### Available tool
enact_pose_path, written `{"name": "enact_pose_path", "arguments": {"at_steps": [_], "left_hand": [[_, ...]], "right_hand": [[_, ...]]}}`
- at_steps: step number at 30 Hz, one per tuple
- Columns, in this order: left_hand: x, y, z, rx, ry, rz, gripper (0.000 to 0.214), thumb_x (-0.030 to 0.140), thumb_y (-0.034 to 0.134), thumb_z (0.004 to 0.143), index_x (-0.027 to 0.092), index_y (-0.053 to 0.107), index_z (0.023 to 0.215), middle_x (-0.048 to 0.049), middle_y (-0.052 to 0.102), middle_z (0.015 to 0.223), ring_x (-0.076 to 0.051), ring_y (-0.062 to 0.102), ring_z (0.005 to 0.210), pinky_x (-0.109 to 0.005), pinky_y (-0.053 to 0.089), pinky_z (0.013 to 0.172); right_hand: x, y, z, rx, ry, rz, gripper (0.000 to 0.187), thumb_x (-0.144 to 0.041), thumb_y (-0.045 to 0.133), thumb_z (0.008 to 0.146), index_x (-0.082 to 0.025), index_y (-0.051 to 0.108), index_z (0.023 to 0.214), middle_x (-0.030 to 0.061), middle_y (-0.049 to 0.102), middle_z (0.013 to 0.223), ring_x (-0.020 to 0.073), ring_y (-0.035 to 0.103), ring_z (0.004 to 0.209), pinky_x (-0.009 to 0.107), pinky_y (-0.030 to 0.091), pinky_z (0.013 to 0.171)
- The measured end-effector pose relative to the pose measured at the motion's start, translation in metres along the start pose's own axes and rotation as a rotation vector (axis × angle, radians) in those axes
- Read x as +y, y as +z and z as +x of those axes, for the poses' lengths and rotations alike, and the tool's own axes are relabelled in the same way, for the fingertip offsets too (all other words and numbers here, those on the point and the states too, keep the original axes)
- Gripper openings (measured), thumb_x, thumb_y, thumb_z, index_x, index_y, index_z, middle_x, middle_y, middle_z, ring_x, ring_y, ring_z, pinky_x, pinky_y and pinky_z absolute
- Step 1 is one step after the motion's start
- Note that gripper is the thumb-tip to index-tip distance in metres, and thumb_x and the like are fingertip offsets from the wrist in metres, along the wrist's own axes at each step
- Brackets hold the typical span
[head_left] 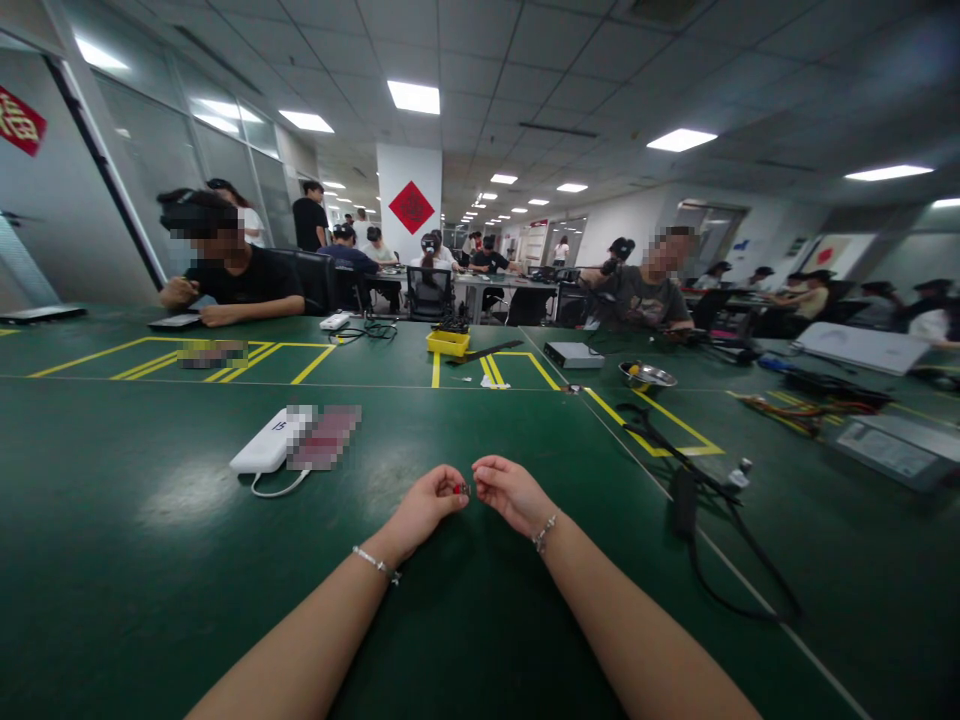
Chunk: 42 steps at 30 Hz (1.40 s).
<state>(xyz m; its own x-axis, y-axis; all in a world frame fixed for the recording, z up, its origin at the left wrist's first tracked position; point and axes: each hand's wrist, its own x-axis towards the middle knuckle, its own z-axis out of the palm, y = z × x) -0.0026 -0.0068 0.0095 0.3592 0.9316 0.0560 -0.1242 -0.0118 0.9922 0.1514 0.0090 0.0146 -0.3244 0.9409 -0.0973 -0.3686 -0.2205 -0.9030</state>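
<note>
From the head camera: a green table [420,640], marked with yellow tape [314,364], fills a busy office, where a red poster [412,207] hangs on a pillar [412,165] beyond the yellow tray [448,345]. Nearer the camera than the tray, a person's left hand [422,510] pinches a small red part [459,489], largely hidden by the fingers; the right hand [510,492], beside it but apart, has its fingertips drawn together, their grip impossible to tell. Both forearms are cut off below. Left of the tray and nearer, a white power bank [266,443] adjoins a pixelated object [324,440]. Right of the tray sit a grey box [574,355] and a bowl [661,378]; nearer, a black cord [683,503] sprawls across the table seam.
</note>
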Motion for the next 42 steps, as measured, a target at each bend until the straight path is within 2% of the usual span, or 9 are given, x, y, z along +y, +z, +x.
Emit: {"name": "enact_pose_path", "arguments": {"at_steps": [7,14,22,28,34,42], "left_hand": [[-0.0024,0.0000,0.0008,-0.007,-0.018,-0.021,0.016,0.023,0.055,0.067,0.016,0.045,0.078,-0.0005,0.058,0.071,-0.010,0.053,0.064,-0.021,0.038,0.057],[-0.0040,-0.0002,0.0020,0.013,-0.068,-0.006,0.019,0.032,0.049,0.073,0.016,0.045,0.083,-0.0065,0.063,0.083,-0.014,0.058,0.073,-0.024,0.041,0.062],[-0.0003,0.0003,0.0015,0.023,-0.094,-0.031,0.025,0.035,0.041,0.076,0.014,0.048,0.087,-0.0082,0.062,0.082,-0.014,0.058,0.070,-0.026,0.041,0.063],[0.0010,0.0013,0.0004,0.000,-0.047,0.033,0.021,0.031,0.048,0.073,0.015,0.049,0.087,-0.0048,0.060,0.084,-0.013,0.055,0.073,-0.024,0.040,0.062],[-0.0036,0.0000,0.0018,0.007,0.013,0.041,0.016,0.021,0.056,0.066,0.016,0.048,0.078,0.0019,0.053,0.067,-0.008,0.049,0.061,-0.019,0.036,0.056],[-0.0036,0.0000,0.0016,0.059,0.066,0.089,0.019,0.012,0.060,0.057,0.015,0.045,0.069,0.0021,0.053,0.069,-0.009,0.048,0.063,-0.020,0.037,0.059]], "right_hand": [[0.0016,-0.0005,0.0014,-0.022,-0.015,0.021,0.019,-0.032,0.058,0.066,-0.014,0.056,0.072,-0.0016,0.052,0.058,0.0070,0.049,0.054,0.023,0.037,0.058],[0.0017,-0.0038,0.0032,0.007,-0.011,0.019,0.019,-0.020,0.065,0.058,-0.015,0.056,0.073,-0.0016,0.055,0.063,0.0055,0.048,0.054,0.022,0.037,0.058],[0.0041,-0.0064,0.0044,-0.001,-0.014,0.036,0.018,-0.020,0.063,0.060,-0.015,0.056,0.076,0.0002,0.058,0.067,0.0055,0.048,0.053,0.023,0.038,0.058],[0.0031,-0.0056,0.0044,-0.003,-0.015,0.043,0.018,-0.019,0.063,0.061,-0.015,0.055,0.076,0.0014,0.059,0.071,0.0061,0.050,0.055,0.023,0.038,0.058],[0.0007,-0.0034,0.0030,-0.003,-0.012,0.042,0.018,-0.017,0.065,0.058,-0.015,0.054,0.071,-0.0018,0.055,0.063,0.0051,0.048,0.053,0.022,0.036,0.056],[-0.0002,-0.0007,0.0021,0.002,-0.018,0.061,0.019,-0.034,0.057,0.067,-0.015,0.053,0.068,-0.0035,0.049,0.052,0.0052,0.044,0.047,0.022,0.035,0.052]]}}
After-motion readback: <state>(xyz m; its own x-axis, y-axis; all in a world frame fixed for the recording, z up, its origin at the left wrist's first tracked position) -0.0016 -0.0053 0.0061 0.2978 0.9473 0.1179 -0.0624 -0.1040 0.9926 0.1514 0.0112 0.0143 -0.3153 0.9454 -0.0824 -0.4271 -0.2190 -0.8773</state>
